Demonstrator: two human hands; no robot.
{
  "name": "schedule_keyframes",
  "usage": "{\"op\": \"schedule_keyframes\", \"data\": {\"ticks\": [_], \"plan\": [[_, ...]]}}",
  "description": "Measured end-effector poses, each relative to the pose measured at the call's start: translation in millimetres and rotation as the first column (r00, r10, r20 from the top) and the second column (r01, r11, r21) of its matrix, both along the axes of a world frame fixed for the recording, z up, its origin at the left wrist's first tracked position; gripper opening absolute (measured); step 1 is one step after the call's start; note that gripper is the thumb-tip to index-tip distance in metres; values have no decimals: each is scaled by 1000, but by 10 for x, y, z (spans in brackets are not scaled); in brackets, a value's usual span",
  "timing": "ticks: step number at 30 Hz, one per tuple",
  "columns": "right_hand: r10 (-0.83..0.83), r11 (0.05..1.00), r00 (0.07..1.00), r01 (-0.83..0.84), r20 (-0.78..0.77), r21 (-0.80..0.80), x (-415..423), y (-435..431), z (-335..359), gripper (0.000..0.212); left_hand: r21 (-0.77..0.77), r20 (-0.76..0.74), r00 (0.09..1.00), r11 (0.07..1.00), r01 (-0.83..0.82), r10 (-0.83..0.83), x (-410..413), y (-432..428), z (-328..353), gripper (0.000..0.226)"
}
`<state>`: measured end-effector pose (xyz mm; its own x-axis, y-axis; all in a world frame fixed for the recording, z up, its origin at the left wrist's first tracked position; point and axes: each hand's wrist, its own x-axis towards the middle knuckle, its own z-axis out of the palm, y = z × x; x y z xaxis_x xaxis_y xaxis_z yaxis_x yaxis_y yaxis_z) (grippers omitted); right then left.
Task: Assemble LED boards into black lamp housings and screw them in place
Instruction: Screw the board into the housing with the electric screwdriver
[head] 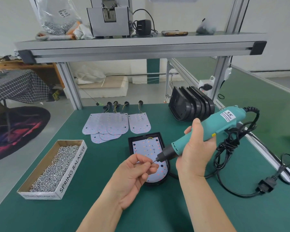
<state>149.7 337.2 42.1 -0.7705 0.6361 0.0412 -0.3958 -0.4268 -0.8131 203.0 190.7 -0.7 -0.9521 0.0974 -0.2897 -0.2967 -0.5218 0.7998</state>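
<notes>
A black lamp housing (131, 141) lies flat on the green table with a white LED board (146, 146) seated inside it. My right hand (194, 151) grips a teal electric screwdriver (216, 126), tilted so that its bit points down-left over the board. My left hand (137, 169) pinches a small screw (153, 162) right at the bit's tip. Several loose LED boards (110, 126) with wires lie fanned out behind the housing. A stack of empty black housings (191, 104) stands on edge at the back right.
A cardboard box (72, 171) full of screws sits at the left. The screwdriver's black cable (231, 148) loops over the table's right side to a plug (266, 185). An aluminium shelf (141, 47) spans overhead, carrying a screw bag and a machine.
</notes>
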Motion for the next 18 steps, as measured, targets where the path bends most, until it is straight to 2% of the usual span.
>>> {"op": "schedule_keyframes", "data": {"ticks": [4, 9, 12, 15, 17, 18], "plan": [[-15, 1000, 1000, 15, 10, 13, -25, -15, -12, 24, -159, -82, 997, 987, -10, -3, -6, 41, -25, 15], [-18, 1000, 1000, 18, 17, 3, -50, 19, -38, 23, -122, -65, 997, 992, 31, -39, -5, 32, -56, 5], [-30, 1000, 1000, 30, 6, -8, -69, 51, -28, 23, -131, -12, 998, 990, 55, -57, -27, -54, -83, 28], [-50, 999, 999, 50, -5, 11, -98, 88, -22, 22, -244, 41, 991, 963, -116, 130, -115, -212, -149, 39], [-54, 998, 998, 55, -18, 41, -114, 95, -39, 22, -414, 48, 945, 867, -276, 324, -219, -323, -236, 36], [-54, 996, 998, 56, -27, 65, -121, 89, -53, 23, -500, 47, 927, 812, -301, 373, -278, -363, -268, 34]]}}
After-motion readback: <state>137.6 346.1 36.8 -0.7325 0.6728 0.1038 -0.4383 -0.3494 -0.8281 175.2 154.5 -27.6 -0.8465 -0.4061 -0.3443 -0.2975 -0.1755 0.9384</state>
